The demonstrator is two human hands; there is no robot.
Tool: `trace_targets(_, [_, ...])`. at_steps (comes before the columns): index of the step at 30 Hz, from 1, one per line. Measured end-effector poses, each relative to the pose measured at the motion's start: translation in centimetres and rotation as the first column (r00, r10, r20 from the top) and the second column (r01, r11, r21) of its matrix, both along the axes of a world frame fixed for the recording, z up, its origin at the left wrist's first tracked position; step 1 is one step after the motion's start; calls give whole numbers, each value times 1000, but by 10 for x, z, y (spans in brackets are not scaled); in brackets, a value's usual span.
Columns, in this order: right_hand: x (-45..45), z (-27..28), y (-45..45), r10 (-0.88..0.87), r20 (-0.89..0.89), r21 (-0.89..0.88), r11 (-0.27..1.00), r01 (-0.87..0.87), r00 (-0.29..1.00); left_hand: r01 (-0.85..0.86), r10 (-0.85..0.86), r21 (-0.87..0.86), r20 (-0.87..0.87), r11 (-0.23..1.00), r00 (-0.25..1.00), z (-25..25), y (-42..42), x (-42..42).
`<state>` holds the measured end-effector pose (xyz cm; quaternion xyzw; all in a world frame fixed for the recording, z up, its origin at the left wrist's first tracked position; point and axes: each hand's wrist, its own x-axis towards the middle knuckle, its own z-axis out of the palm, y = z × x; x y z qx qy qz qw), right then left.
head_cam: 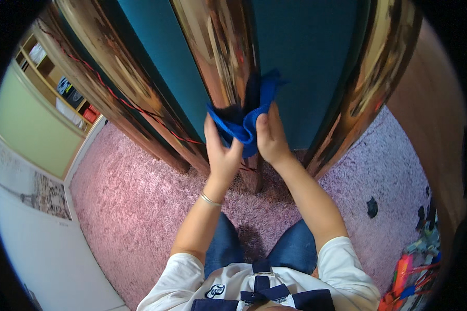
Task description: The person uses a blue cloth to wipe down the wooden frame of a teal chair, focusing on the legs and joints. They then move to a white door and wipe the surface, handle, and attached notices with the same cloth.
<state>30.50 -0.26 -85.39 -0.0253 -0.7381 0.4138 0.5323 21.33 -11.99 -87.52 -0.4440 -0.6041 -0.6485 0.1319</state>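
Observation:
A blue cloth (239,128) is wrapped partly around the lower part of a shiny gold-coloured metal column (222,58). My left hand (222,151) grips the cloth on the column's left side, with a bracelet on that wrist. On the right side, my right hand (271,136) holds the same cloth, its thumb up against the fabric. A loose end of the cloth stands up above my right hand. Dark teal panels (303,77) lie on both sides of the column. A twisted red and black wire (140,110) runs across the columns at left and passes behind my left hand.
More shiny columns stand at left and at right (367,89). Pink carpet (140,217) covers the floor, with a dark scrap (372,207) on it. Colourful items (402,276) lie at the lower right. Shelves (48,74) and a light wall (35,217) are at the left.

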Motion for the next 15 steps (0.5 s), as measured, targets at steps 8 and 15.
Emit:
trace_targets(8, [5, 96, 56, 53, 122, -51, 998, -47, 991, -337, 341, 64, -70, 939, 938, 159, 78, 36])
trace_targets(15, [73, 7, 95, 218, 436, -199, 970, -142, 873, -535, 525, -196, -101, 822, 845, 53, 95, 98])
